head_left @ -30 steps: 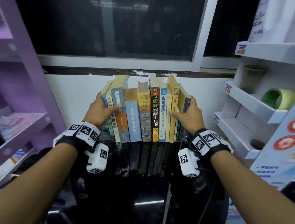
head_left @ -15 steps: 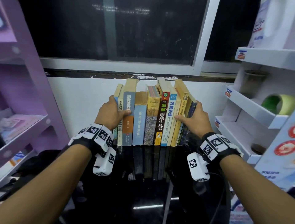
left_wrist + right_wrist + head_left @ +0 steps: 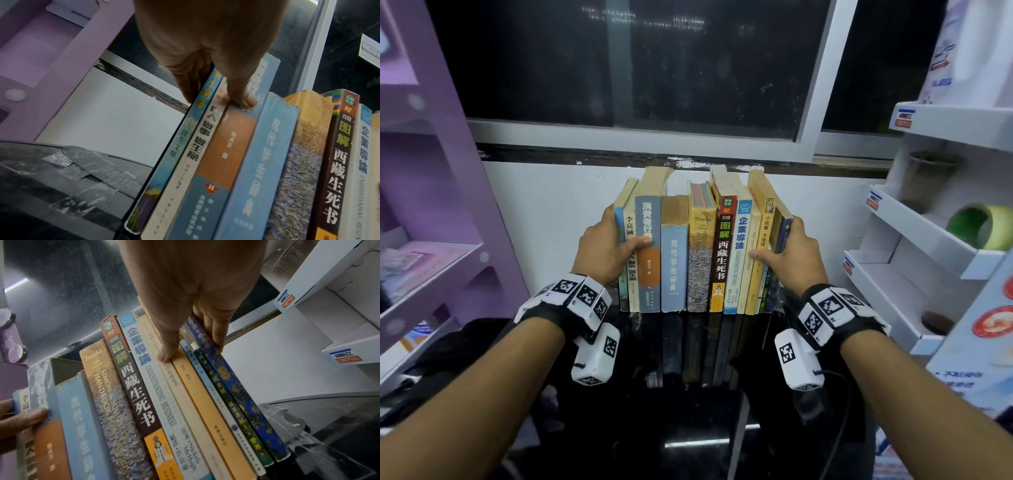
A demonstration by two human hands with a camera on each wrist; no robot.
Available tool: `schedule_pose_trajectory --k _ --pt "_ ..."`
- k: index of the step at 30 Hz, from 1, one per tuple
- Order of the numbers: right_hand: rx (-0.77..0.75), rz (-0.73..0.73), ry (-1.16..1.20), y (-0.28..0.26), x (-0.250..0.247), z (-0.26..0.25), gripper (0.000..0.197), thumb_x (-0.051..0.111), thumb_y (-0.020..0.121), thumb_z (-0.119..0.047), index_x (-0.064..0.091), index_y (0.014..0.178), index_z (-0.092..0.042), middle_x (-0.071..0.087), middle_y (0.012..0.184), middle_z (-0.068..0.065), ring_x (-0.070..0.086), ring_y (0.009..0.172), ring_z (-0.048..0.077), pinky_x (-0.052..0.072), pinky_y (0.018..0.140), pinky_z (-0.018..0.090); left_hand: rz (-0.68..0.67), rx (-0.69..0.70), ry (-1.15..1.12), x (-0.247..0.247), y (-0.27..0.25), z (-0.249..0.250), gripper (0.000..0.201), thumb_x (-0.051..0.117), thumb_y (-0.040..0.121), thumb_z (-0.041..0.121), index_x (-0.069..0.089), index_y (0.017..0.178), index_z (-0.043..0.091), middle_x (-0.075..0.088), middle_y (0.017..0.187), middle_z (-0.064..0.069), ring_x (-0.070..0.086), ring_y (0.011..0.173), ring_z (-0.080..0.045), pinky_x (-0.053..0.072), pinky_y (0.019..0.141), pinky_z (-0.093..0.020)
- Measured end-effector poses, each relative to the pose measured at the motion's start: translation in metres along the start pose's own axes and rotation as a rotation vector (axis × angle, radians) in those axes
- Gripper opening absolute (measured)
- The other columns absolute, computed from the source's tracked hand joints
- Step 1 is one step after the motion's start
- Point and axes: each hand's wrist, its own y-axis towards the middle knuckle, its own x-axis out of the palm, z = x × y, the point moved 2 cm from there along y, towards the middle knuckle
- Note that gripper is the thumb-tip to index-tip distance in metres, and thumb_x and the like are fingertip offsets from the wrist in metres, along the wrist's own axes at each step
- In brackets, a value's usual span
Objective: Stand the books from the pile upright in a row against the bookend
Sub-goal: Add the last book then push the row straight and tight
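Observation:
A row of books [image 3: 700,253] stands upright, spines toward me, on the glossy black table [image 3: 688,428] against the white wall. My left hand [image 3: 619,236] is at the row's left end, fingers flat on the outer cover [image 3: 174,146] and thumb across the blue and orange spine [image 3: 226,146]. My right hand [image 3: 777,240] is at the right end, fingers flat on the dark blue cover [image 3: 236,386] and thumb on a cream spine. The end books lean slightly outward at the top. Clear plastic pieces [image 3: 287,417] [image 3: 86,162] lie on the table beside each end; I cannot tell whether they are the bookend.
A purple shelf unit [image 3: 431,260] stands close on the left. A white tiered shelf [image 3: 914,267] on the right holds a green tape roll [image 3: 976,226]. A dark window [image 3: 637,68] sits above the row. Bare black tabletop lies between the books and me.
Both hands have stayed on the ends of the row. The view has shifted, so the row sits lower and further right in the picture.

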Motion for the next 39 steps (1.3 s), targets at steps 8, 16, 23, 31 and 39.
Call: schedule_pose_trajectory --k 8,16,23,31,39 --pt "0.002 -0.020 -0.011 -0.002 -0.002 -0.001 0.062 0.079 0.079 -0.027 0.039 0.124 -0.013 0.064 0.118 0.008 0.065 0.106 0.026 0.056 0.087 0.043 -0.003 -0.012 0.002 0.000 0.000 0.000 0.057 0.072 0.081 0.042 0.046 0.121 0.010 0.066 0.112 -0.013 0.062 0.099 -0.034 0.052 0.082 -0.044" --pt "-0.027 0.010 0.052 -0.009 -0.016 -0.006 0.079 0.073 0.084 -0.031 0.026 0.145 -0.012 0.053 0.139 0.008 0.054 0.123 0.026 0.046 0.096 0.037 -0.130 -0.054 -0.022 -0.013 0.007 0.003 0.060 0.070 0.083 0.044 0.043 0.125 0.011 0.060 0.122 -0.010 0.056 0.104 -0.025 0.046 0.082 -0.037" --pt "-0.560 0.207 -0.433 -0.027 0.003 -0.042 0.070 0.045 0.096 -0.047 0.016 0.155 -0.023 0.001 0.163 -0.002 -0.002 0.151 0.020 0.000 0.121 0.045 -0.168 0.081 -0.102 -0.032 0.014 0.003 0.080 0.064 0.088 0.041 0.022 0.151 0.015 0.034 0.154 -0.005 0.036 0.138 -0.022 0.033 0.109 -0.039" --pt "-1.050 -0.118 -0.863 -0.048 0.075 -0.063 0.068 0.029 0.099 -0.053 0.014 0.155 -0.019 0.001 0.163 0.005 -0.006 0.150 0.027 -0.003 0.120 0.053 -0.192 0.225 -0.123 -0.049 0.024 0.000 0.065 0.054 0.093 0.043 0.027 0.151 0.030 0.026 0.157 0.007 0.024 0.143 -0.010 0.020 0.113 -0.030" --pt "-1.310 -0.268 -0.940 -0.049 0.132 -0.076 0.070 0.034 0.098 -0.054 0.021 0.154 -0.014 0.016 0.162 0.008 0.003 0.151 0.028 0.001 0.120 0.055 -0.265 0.349 -0.144 -0.048 0.039 -0.003 0.065 0.059 0.089 0.046 0.030 0.147 0.040 0.023 0.158 0.014 0.018 0.143 0.000 0.015 0.116 -0.027"
